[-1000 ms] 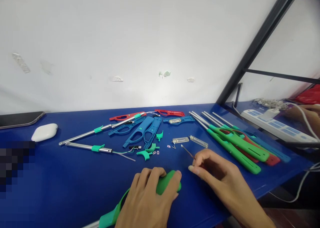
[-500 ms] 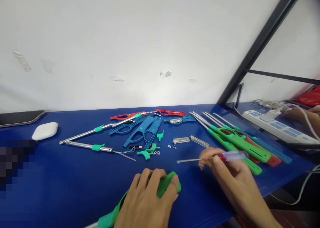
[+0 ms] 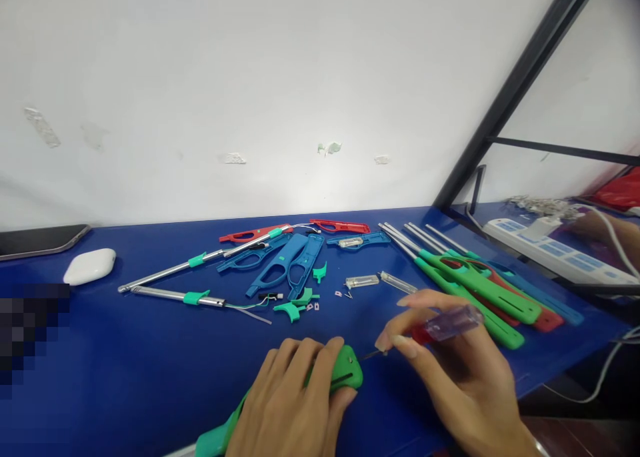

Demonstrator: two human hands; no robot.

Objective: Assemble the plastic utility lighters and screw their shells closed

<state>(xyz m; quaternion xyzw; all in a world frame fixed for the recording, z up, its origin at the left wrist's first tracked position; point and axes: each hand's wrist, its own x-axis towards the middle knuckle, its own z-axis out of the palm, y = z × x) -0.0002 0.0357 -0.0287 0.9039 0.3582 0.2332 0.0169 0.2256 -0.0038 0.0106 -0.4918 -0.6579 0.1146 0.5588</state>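
Note:
Under my left hand (image 3: 295,397) a green long-nosed lighter (image 3: 350,367) is pressed to the blue table, its handle end sticking out past the fingers. A small screw or hole and a dark slot show on that end. My right hand (image 3: 450,370) grips a screwdriver (image 3: 453,323) with a clear purple and red handle. Its thin shaft points left, the tip close beside the lighter's end; whether they touch I cannot tell. Beyond the hands lie green triggers (image 3: 289,310) and clear fuel tanks (image 3: 363,281).
Opened blue handle shells (image 3: 280,263), a red shell (image 3: 340,226) and metal lighter tubes (image 3: 173,268) lie farther back. Whole lighters (image 3: 500,297) are piled at right, near a power strip (image 3: 560,253). A white earbud case (image 3: 90,266) and a phone (image 3: 43,240) are at left. Another person's hand (image 3: 607,233) shows at far right.
My right hand has brought the screwdriver left and down, its tip now near the lighter's end. My left hand's fingers have shifted, uncovering more of that end.

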